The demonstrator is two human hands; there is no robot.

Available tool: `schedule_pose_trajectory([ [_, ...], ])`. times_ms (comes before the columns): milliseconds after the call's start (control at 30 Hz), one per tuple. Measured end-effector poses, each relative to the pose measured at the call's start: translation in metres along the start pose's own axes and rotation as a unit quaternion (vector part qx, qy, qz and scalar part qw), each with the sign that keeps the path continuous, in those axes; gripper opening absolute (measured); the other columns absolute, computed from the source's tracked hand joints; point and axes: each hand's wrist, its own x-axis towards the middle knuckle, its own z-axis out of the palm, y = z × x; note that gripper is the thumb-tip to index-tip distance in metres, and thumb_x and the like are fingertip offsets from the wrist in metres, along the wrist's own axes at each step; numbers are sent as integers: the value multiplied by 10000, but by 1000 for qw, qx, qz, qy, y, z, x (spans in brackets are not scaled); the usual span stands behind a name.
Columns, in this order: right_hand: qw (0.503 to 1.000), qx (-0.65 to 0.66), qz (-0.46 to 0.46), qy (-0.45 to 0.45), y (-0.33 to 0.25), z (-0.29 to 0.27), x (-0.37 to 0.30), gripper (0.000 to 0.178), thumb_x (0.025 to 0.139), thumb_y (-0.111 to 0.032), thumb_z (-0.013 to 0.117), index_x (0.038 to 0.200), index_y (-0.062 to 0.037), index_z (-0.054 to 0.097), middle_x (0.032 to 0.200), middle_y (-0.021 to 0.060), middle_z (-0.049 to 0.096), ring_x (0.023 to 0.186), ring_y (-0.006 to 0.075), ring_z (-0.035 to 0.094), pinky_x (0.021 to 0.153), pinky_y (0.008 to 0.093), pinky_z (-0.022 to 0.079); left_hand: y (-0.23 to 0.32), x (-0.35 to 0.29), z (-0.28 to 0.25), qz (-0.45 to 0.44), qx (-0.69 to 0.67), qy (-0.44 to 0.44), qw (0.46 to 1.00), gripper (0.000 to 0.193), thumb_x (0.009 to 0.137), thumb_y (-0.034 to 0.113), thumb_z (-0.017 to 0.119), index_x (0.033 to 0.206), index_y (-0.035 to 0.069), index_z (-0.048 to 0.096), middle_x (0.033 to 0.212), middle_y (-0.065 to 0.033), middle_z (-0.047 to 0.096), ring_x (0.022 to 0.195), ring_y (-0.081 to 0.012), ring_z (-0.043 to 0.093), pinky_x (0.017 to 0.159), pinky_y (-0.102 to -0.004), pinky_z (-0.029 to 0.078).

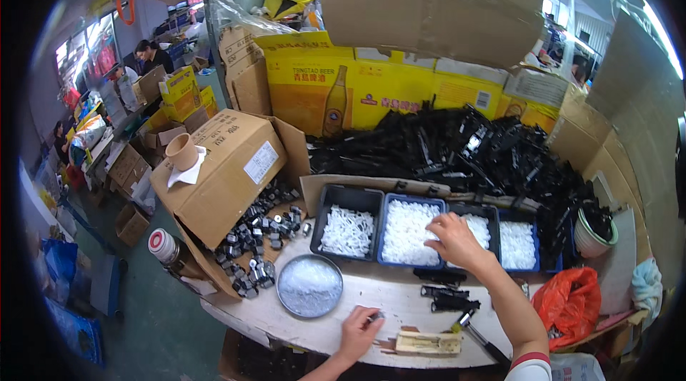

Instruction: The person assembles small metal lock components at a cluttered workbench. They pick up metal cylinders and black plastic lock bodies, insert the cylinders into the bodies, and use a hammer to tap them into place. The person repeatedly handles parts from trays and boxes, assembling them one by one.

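My left hand [357,334] is closed near the table's front edge, with a small dark metal part [376,316] between thumb and fingertips. Beyond it, my right hand [457,239] reaches over a row of plastic bins. Its fingers are curved and slightly apart above the right side of a blue bin [386,232] of small white plastic pieces [409,231]. I see nothing between them. To the right of my left hand lies a wooden block fixture [429,342] with a groove, and a hammer [487,342] beside it. Several black flashlight-like bodies [451,299] lie below my right forearm.
A round metal dish [310,287] holds pale, glossy material. White rings [346,231] fill the left black bin. Dark metal parts [250,245] spill from a tipped carton [221,167]. Black parts [457,145] are heaped behind. A red plastic bag [569,306] sits right.
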Motion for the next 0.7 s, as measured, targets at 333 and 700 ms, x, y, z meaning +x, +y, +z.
schedule_pose_trajectory([
  [333, 967, -240, -85, 16, 41, 50, 218, 427, 633, -324, 717, 1007, -136, 633, 1062, 62, 541, 1077, 258, 429, 880, 494, 312, 1, 48, 30, 39, 7, -22, 999, 210, 804, 111, 598, 986, 6, 604, 944, -150, 588, 852, -272, 554, 748, -367, 440],
  [700, 979, -158, 125, 7, 146, -21, 238, 273, 708, -256, 690, 965, -168, 664, 1110, 45, 519, 1097, 277, 414, 899, 540, 305, -55, 31, 44, -111, 62, -55, 990, 230, 833, 181, 572, 1003, 28, 602, 982, -167, 599, 932, -341, 549, 836, -410, 423],
])
